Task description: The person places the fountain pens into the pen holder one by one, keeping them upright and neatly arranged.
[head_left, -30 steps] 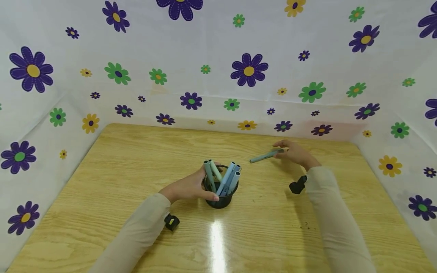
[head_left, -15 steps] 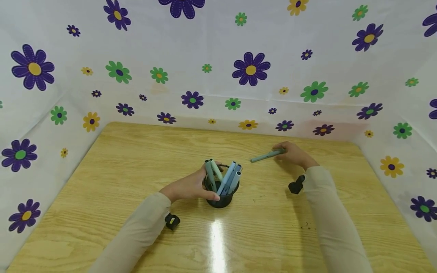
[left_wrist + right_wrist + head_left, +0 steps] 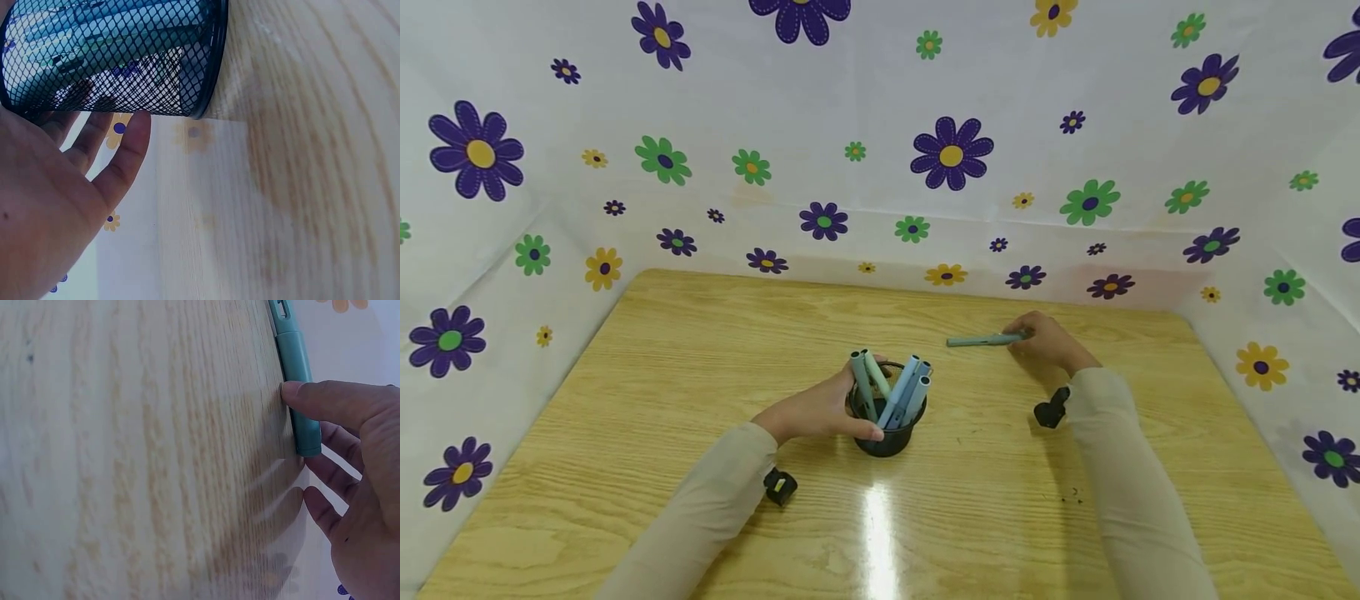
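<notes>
A black mesh pen cup [image 3: 883,443] stands upright on the table with several pens [image 3: 898,400] in blue and green shades leaning inside. My left hand [image 3: 820,410] grips the cup, thumb at the near side and fingers round the far side. In the left wrist view the mesh wall [image 3: 144,69] shows the pens through it. Farther right, my right hand [image 3: 1048,340] pinches one end of a teal pen [image 3: 977,341], whose other end points left. The right wrist view shows the thumb [image 3: 312,400] across the pen's barrel [image 3: 295,359], with the other fingers behind.
The wooden table [image 3: 700,333] is enclosed by a white cloth [image 3: 850,100] with printed flowers at the back and sides. Small dark specks [image 3: 1071,496] lie near the right forearm. A black wrist camera [image 3: 1051,408] hangs under the right sleeve.
The right fingers have closed round the teal pen, which has turned from slanting to nearly level across the head view. My left hand and the cup have stayed in place.
</notes>
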Demonstrator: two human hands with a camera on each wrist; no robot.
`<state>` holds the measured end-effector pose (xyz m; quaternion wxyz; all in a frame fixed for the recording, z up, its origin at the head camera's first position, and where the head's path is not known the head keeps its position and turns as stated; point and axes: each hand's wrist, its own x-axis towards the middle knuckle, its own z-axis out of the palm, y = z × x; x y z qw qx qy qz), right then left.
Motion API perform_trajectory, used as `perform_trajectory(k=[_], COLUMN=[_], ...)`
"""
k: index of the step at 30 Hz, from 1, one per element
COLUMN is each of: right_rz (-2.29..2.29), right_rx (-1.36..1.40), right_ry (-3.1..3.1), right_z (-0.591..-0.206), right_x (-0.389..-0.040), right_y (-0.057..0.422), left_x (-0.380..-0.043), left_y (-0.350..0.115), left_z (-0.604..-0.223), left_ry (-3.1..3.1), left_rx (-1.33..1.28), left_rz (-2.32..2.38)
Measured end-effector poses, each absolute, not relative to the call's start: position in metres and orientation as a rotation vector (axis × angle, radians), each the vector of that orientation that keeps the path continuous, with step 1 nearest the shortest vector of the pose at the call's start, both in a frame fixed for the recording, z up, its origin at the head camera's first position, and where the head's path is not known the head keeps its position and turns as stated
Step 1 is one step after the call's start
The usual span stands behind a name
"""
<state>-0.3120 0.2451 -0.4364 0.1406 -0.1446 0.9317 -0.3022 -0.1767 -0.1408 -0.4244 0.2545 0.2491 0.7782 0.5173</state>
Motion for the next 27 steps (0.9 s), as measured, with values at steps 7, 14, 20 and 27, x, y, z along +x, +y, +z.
perform_trajectory(k=[7,14,20,27], right_rz=[-0.871,-0.841,-0.857,-0.900], right_rx=[-0.375,-0.346,-0.321,-0.332], right_ry=[2.670,2.641,2.631,2.670], right_z=[-0.439,-0.437,-0.431,-0.423], right_x=[-0.313,-0.309,-0.304,-0.298], right_y=[0.246,0.247,0.248,0.252], left_x=[-0.178,-0.177,-0.176,-0.176], left_y=[-0.140,-0.141,-0.141,-0.141], left_z=[-0.424,-0.424,-0.425,-0.424], left_ry=[2.124,2.116,2.115,2.109], left_rx=[0.676,0.667,0.663,0.680], left_rz=[1.402,1.400,1.400,1.408])
